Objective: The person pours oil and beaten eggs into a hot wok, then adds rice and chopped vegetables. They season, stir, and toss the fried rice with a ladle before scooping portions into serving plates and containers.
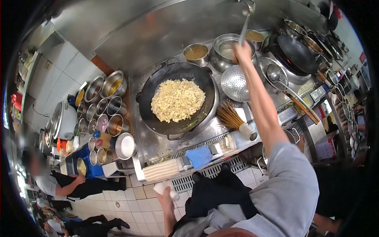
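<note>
My right hand (242,53) is raised above the back of the stove, closed around a long-shafted metal utensil (244,29). The utensil points up toward the steel back wall, and its far end is hard to make out. Low down by my body, my left hand (165,197) grips a folded white cloth (167,189). A black wok (144,112) on the burner holds a heap of fried rice (177,99) with egg-yellow bits. Below my right hand are a steel pot (227,41) and a perforated strainer (235,83).
A bamboo brush (233,118) and a blue cloth (198,157) lie along the front edge. Several steel seasoning containers (116,124) stand left. A ladle (276,75) rests in a bowl at right, near another wok (298,53). A co-worker (55,181) stands at far left.
</note>
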`<state>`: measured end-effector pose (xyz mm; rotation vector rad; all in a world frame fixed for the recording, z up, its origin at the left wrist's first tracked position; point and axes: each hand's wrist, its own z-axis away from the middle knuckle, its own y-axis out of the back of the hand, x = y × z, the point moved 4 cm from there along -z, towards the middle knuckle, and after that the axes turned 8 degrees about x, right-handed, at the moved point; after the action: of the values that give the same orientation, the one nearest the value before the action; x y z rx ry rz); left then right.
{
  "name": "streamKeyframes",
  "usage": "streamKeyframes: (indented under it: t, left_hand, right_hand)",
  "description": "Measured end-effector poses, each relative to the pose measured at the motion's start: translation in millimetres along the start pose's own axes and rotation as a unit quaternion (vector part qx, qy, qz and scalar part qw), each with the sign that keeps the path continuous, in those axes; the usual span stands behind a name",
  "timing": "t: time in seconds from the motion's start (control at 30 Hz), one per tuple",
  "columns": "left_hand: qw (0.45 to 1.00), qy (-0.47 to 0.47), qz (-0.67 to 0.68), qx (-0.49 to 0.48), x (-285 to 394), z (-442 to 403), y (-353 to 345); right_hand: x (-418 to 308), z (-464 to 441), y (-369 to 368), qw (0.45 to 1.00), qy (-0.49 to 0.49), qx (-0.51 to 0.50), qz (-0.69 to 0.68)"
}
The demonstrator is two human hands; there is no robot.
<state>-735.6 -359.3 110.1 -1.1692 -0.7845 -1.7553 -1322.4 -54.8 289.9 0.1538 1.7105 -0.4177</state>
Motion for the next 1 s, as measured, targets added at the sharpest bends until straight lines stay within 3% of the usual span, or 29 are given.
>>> streamKeyframes:
  t: [0.03, 0.07, 0.1, 0.13, 0.17, 0.27, 0.33, 0.4, 0.53, 0.6, 0.63, 0.7, 0.77, 0.87, 1.0]
  left_hand:
    - [0.999, 0.025, 0.022, 0.006, -30.4, -6.3, 16.0]
    - [0.998, 0.046, 0.035, -0.003, -35.9, -5.1, 13.2]
    - [0.997, 0.069, 0.041, -0.011, -40.9, 0.1, 14.7]
    - [0.994, 0.094, 0.047, -0.019, -46.2, 4.5, 16.9]
    - [0.993, 0.104, 0.053, -0.034, -52.3, -0.4, 12.0]
    - [0.985, 0.147, 0.023, -0.088, -57.1, -27.2, -14.6]
    - [0.985, 0.112, 0.045, -0.125, -41.0, -50.1, -48.2]
    - [0.978, 0.103, 0.103, -0.148, -22.3, -69.5, -85.7]
    - [0.948, 0.131, 0.172, -0.234, 8.5, -95.4, -139.8]
    - [0.945, 0.113, 0.171, -0.255, 13.1, -103.8, -155.3]
    - [0.945, 0.123, 0.17, -0.251, 12.3, -108.6, -159.7]
    - [0.947, 0.138, 0.148, -0.25, 20.9, -116.1, -172.0]
    - [0.935, 0.178, 0.13, -0.278, 23.8, -126.5, -182.6]
    - [0.934, 0.211, 0.059, -0.283, 23.1, -138.8, -196.3]
    - [0.928, 0.26, 0.035, -0.266, 5.6, -150.0, -206.1]
  right_hand:
    - [1.6, 44.6, 26.0, 0.996, 0.051, -0.078, 0.014]
    - [31.5, 78.2, 47.5, 0.99, 0.122, -0.042, 0.048]
    - [40.3, 134.0, 69.5, 0.993, 0.046, -0.055, 0.093]
    - [42.2, 170.2, 75.7, 0.992, 0.069, -0.083, 0.059]
    - [50.2, 208.0, 94.8, 0.984, -0.106, -0.135, 0.056]
    - [38.7, 254.8, 84.3, 0.967, -0.138, -0.212, 0.023]
    - [34.3, 265.7, 65.3, 0.955, -0.157, -0.25, 0.038]
    - [50.2, 278.6, 50.3, 0.948, -0.214, -0.224, 0.072]
    - [78.4, 330.7, 74.3, 0.878, -0.303, -0.324, 0.176]
    - [52.5, 344.3, 101.4, 0.851, -0.22, -0.389, 0.278]
    - [49.5, 341.5, 119.7, 0.859, -0.036, -0.403, 0.315]
    - [31.5, 344.6, 127.0, 0.8, 0.097, -0.421, 0.416]
    - [-16.9, 339.7, 122.6, 0.699, -0.011, -0.444, 0.56]
    - [7.7, 313.7, 89.9, 0.674, 0.058, -0.45, 0.583]
    - [36.6, 282.2, 47.9, 0.755, 0.1, -0.436, 0.48]
